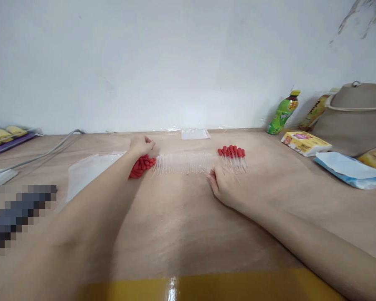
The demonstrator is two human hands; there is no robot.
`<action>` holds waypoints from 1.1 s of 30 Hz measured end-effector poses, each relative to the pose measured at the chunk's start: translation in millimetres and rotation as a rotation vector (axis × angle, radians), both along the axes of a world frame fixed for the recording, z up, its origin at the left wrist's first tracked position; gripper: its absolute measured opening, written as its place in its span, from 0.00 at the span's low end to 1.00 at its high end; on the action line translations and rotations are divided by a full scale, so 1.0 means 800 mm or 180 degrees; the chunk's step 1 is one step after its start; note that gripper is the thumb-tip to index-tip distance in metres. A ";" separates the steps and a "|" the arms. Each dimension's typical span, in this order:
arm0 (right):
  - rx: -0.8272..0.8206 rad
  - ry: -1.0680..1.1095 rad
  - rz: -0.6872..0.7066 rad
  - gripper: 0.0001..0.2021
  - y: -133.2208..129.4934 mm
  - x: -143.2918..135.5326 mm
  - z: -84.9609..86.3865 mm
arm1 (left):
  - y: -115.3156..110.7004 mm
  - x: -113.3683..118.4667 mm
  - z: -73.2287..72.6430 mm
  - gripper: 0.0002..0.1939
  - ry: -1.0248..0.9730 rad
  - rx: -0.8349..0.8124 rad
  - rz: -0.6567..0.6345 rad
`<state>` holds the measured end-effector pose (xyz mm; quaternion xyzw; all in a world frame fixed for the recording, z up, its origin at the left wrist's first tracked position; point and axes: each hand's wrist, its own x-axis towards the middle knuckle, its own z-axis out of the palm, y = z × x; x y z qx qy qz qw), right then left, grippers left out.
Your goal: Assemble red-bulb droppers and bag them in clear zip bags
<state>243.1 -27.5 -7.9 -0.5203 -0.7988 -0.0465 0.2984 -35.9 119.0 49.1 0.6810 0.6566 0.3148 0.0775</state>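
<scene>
Head view: a wide wooden table (175, 217) fills the lower two thirds of the frame, with a white wall (175, 62) behind it. At the right edge a large beige bag (357, 117) stands against the wall; before it lie a pale blue packet (351, 169) and a yellow box (305, 143), and just left of the bag a green bottle (283, 112) stands upright. Left of centre a clear plastic bag (87, 173) lies flat on the wood, and a grey cable (44, 152) trails toward the upper left.

In the middle of the frame a row of clear glass tubes (183, 163) lies side by side. The left hand (141, 147) rests over the pile of red rubber bulbs (141, 165) at the row's left end; its fingers curl down onto the pile, but whether they pinch a bulb cannot be told. The right hand (225, 186) lies on the table at the row's right end, fingertips closed on a single thin tube (203, 169) that points up and left. Just beyond it, upper right, sits a small cluster of finished droppers (233, 156), red caps on.
</scene>
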 end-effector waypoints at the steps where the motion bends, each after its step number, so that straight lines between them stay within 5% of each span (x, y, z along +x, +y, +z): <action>1: 0.0014 0.0016 0.0048 0.08 0.001 0.001 -0.003 | -0.007 0.004 0.000 0.12 -0.0133 0.0126 -0.0034; 4: -0.0019 0.0121 0.0233 0.07 0.003 0.004 -0.012 | -0.046 0.019 -0.008 0.13 -0.0880 0.0543 -0.0705; 7: -0.0105 0.0204 0.0464 0.06 0.004 0.005 -0.020 | -0.106 0.036 -0.027 0.17 -0.1455 0.0236 -0.1541; 12: -0.0159 0.0500 0.0765 0.05 0.003 0.002 -0.025 | -0.173 0.057 -0.061 0.08 -0.2050 -0.0647 -0.1850; 16: -0.0081 0.0472 0.0947 0.09 0.000 0.001 -0.025 | -0.176 0.064 -0.074 0.12 -0.2206 -0.0905 -0.1784; 26: -0.0077 0.0195 0.1233 0.08 -0.007 -0.005 -0.015 | -0.173 0.067 -0.079 0.12 -0.1958 -0.0413 -0.1792; 33: -0.0095 0.0222 0.1296 0.08 -0.011 -0.009 -0.009 | -0.174 0.069 -0.084 0.12 -0.2203 -0.0701 -0.1965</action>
